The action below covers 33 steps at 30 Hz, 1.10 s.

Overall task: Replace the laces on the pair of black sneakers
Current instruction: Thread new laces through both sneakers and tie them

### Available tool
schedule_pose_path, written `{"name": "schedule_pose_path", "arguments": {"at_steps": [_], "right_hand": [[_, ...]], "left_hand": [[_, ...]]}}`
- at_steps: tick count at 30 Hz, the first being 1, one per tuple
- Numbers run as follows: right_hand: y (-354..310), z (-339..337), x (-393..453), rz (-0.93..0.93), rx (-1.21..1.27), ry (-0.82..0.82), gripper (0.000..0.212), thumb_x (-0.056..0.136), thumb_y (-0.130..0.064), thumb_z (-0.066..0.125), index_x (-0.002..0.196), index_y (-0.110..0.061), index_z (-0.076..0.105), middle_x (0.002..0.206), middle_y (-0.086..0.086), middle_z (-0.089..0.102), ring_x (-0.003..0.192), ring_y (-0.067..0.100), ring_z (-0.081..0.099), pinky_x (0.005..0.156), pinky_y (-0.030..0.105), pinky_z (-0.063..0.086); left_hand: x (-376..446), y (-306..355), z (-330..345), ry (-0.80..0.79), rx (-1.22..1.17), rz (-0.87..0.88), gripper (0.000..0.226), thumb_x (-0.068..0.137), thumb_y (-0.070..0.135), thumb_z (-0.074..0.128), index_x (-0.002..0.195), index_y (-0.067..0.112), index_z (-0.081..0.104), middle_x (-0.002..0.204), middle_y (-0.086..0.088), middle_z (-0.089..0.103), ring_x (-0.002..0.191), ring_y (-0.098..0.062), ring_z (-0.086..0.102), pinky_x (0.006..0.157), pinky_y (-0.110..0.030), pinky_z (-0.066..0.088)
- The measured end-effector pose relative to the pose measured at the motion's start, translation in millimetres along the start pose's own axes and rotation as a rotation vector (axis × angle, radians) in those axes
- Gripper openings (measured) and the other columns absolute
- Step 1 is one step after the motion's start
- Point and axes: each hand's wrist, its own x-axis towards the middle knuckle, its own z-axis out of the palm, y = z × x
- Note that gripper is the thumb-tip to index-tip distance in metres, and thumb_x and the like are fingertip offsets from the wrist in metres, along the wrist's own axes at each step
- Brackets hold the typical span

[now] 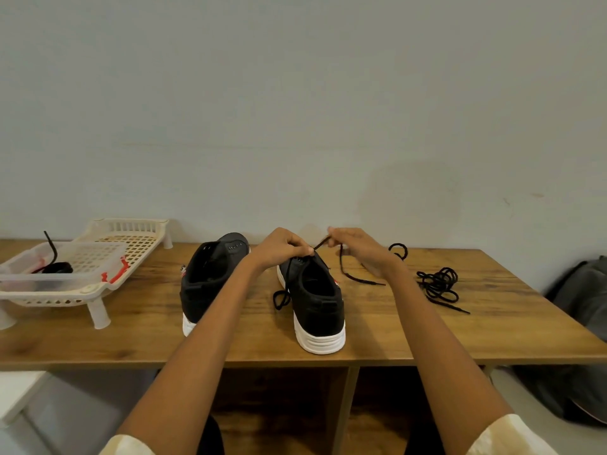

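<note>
Two black sneakers with white soles stand on the wooden table [131, 336], heels toward me. The left sneaker [207, 280] has bare eyelets. The right sneaker [317, 303] has a black lace [348, 274] running through its front eyelets. My left hand [282, 247] pinches the lace at the eyelets. My right hand [358, 246] pinches the same lace a little higher, pulling it taut between both hands. One end of the lace hangs to the table on the right, another loops down the sneaker's left side.
A loose bundle of black lace [438, 285] lies on the table to the right, with a small coil [399, 250] behind it. A cream plastic rack [98, 290] holding a clear tray and a dark lace stands at the left. A grey bag [584, 310] sits beyond the table's right end.
</note>
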Motion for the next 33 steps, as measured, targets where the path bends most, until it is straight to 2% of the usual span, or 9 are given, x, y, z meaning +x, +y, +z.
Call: {"name": "schedule_pose_path", "arguments": {"at_steps": [3, 5, 7, 10, 13, 15, 21, 28, 33], "right_hand": [[-6.7, -4.0, -2.2, -0.037, 0.490, 0.090, 0.039, 0.101, -0.034, 0.039, 0.079, -0.010, 0.062, 0.094, 0.005, 0.069, 0.097, 0.017, 0.062, 0.095, 0.038, 0.047], [-12.5, -6.2, -3.8, -0.064, 0.853, 0.167, 0.044, 0.102, -0.034, 0.038, 0.072, -0.011, 0.061, 0.078, 0.007, 0.068, 0.081, 0.020, 0.065, 0.094, 0.039, 0.049], [-15.4, -10.8, -4.0, -0.118, 1.011, 0.232, 0.041, 0.102, -0.037, 0.035, 0.071, -0.014, 0.051, 0.059, 0.000, 0.054, 0.058, 0.015, 0.053, 0.079, 0.034, 0.053], [-19.9, -14.1, -5.8, -0.114, 0.668, 0.172, 0.038, 0.103, -0.038, 0.030, 0.072, -0.018, 0.038, 0.054, -0.006, 0.032, 0.049, 0.010, 0.029, 0.056, 0.026, 0.040], [-18.9, -3.7, -2.8, -0.115, 0.014, 0.020, 0.031, 0.101, -0.036, 0.041, 0.078, -0.015, 0.049, 0.059, -0.007, 0.045, 0.053, 0.008, 0.039, 0.057, 0.023, 0.040], [-14.7, 4.3, 0.7, -0.126, -0.227, -0.085, 0.024, 0.096, -0.031, 0.053, 0.087, -0.010, 0.062, 0.068, -0.002, 0.060, 0.059, 0.011, 0.048, 0.059, 0.021, 0.041], [-7.8, 4.5, 3.6, -0.160, -0.280, -0.138, 0.018, 0.089, -0.009, 0.064, 0.104, -0.002, 0.070, 0.086, 0.007, 0.068, 0.062, -0.003, 0.059, 0.063, 0.013, 0.048], [-11.8, 8.3, 7.6, -0.135, -0.343, -0.083, 0.010, 0.085, -0.011, 0.070, 0.092, -0.010, 0.063, 0.075, -0.005, 0.066, 0.058, -0.005, 0.060, 0.062, 0.016, 0.050], [-9.1, 11.6, 10.2, -0.115, -0.385, -0.063, 0.007, 0.085, -0.011, 0.070, 0.091, -0.009, 0.068, 0.073, -0.003, 0.066, 0.055, -0.006, 0.060, 0.059, 0.012, 0.050]], "left_hand": [[-4.5, 3.1, -1.5, -0.017, -0.037, -0.015, 0.019, 0.089, 0.009, 0.062, 0.099, -0.005, 0.070, 0.105, -0.031, 0.064, 0.087, -0.013, 0.054, 0.053, -0.018, 0.048], [-6.7, 4.7, -2.1, -0.037, -0.051, -0.020, 0.019, 0.090, 0.009, 0.061, 0.099, -0.006, 0.070, 0.107, -0.034, 0.061, 0.095, -0.013, 0.043, 0.067, -0.034, 0.048], [-8.0, 5.3, -2.4, -0.045, -0.049, -0.021, 0.020, 0.091, 0.011, 0.061, 0.100, -0.005, 0.070, 0.109, -0.033, 0.061, 0.097, -0.017, 0.044, 0.057, -0.026, 0.049], [-7.7, 4.8, -1.9, -0.036, -0.057, -0.035, 0.021, 0.091, 0.012, 0.061, 0.100, -0.005, 0.069, 0.104, -0.028, 0.062, 0.089, -0.024, 0.054, 0.069, -0.036, 0.049], [-4.3, 1.5, -0.8, -0.034, -0.078, -0.055, 0.022, 0.091, 0.010, 0.059, 0.100, -0.008, 0.069, 0.058, 0.001, 0.065, 0.043, 0.000, 0.055, 0.041, -0.010, 0.038], [-1.5, -1.2, 0.1, -0.026, -0.065, -0.070, 0.020, 0.092, 0.011, 0.059, 0.099, -0.005, 0.069, 0.042, 0.017, 0.054, 0.037, 0.005, 0.046, 0.040, -0.005, 0.031], [0.8, -8.6, -0.6, -0.027, -0.156, -0.160, 0.015, 0.092, 0.018, 0.060, 0.085, 0.010, 0.070, 0.051, 0.000, 0.043, 0.038, -0.006, 0.034, 0.039, -0.015, 0.027], [1.7, -11.3, -3.8, -0.050, -0.179, -0.146, 0.022, 0.091, 0.020, 0.063, 0.069, 0.019, 0.069, 0.049, -0.002, 0.040, 0.041, -0.011, 0.032, 0.039, -0.017, 0.028], [1.1, -15.4, -4.3, -0.086, -0.133, -0.107, 0.018, 0.087, 0.019, 0.067, 0.098, 0.006, 0.071, 0.061, 0.000, 0.055, 0.041, -0.005, 0.037, 0.040, -0.017, 0.029]]}}
